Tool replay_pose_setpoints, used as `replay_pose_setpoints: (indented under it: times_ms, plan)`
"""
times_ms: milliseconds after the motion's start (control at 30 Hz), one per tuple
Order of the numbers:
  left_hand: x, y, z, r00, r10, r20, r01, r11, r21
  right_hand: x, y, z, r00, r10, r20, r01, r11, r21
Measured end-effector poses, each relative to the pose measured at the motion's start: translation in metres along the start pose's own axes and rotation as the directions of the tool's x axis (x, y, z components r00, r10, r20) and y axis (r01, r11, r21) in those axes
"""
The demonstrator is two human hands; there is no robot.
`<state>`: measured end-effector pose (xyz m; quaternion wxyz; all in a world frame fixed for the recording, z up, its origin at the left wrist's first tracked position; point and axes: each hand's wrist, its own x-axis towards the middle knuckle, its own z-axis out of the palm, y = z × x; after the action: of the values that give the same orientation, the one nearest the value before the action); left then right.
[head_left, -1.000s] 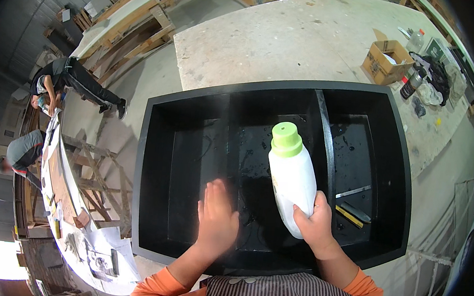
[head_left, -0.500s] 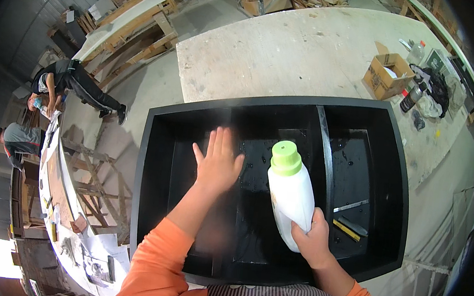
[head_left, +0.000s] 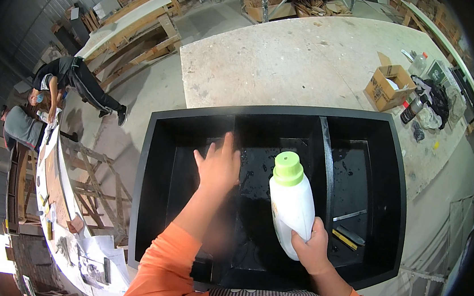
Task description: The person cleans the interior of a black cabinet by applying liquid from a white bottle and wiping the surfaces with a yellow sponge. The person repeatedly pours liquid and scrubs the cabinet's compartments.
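My right hand point(head_left: 310, 246) grips the lower part of a white plastic bottle point(head_left: 291, 210) with a light green cap point(head_left: 287, 168). The bottle is held upright and slightly tilted over a black box frame point(head_left: 194, 113) with dividers. My left hand point(head_left: 219, 166) is over the left divider, back upward and fingers spread; whether it touches the divider cannot be made out. Wet drops show on the dark panel below. In the right compartment lie a yellow utility knife point(head_left: 344, 239), a dark grey tool point(head_left: 351, 235) and a thin metal strip point(head_left: 350, 215).
The box stands on a pale worktable point(head_left: 256, 64). A cardboard box point(head_left: 390, 86), a dark spray can point(head_left: 413, 108), a clear bottle point(head_left: 419, 64) and a black plastic bag point(head_left: 437, 94) sit at its far right. Two people bend over another bench point(head_left: 65, 188) on the left.
My left hand has shifted slightly to the right and tipped its fingers differently. The bottle stays in my right hand, in nearly the same place. The whole view has dropped a little.
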<state>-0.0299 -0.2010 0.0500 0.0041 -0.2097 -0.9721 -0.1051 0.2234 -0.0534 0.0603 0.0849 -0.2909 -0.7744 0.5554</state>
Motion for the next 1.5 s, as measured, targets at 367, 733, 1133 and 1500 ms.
replay_pose_setpoints:
  times_ms: [367,733,1133,1500]
  plan:
    - [0.027,0.006,-0.010,0.966,-0.136,0.220,0.123,0.990,0.068,0.001,0.004,0.001,1.000,-0.014,-0.009,0.014,1.000,0.014]
    - [0.038,0.000,-0.014,0.987,-0.088,0.137,0.095,0.995,-0.039,0.001,0.004,0.001,1.000,-0.021,0.000,0.021,0.999,0.032]
    - [0.026,-0.013,-0.012,0.980,-0.018,0.200,0.034,0.997,-0.075,0.001,0.001,0.000,1.000,-0.012,0.001,0.012,1.000,0.005]
    - [0.048,-0.005,0.002,0.993,-0.030,0.117,0.040,0.995,-0.086,0.001,0.008,0.002,1.000,-0.018,-0.007,0.018,1.000,0.013]
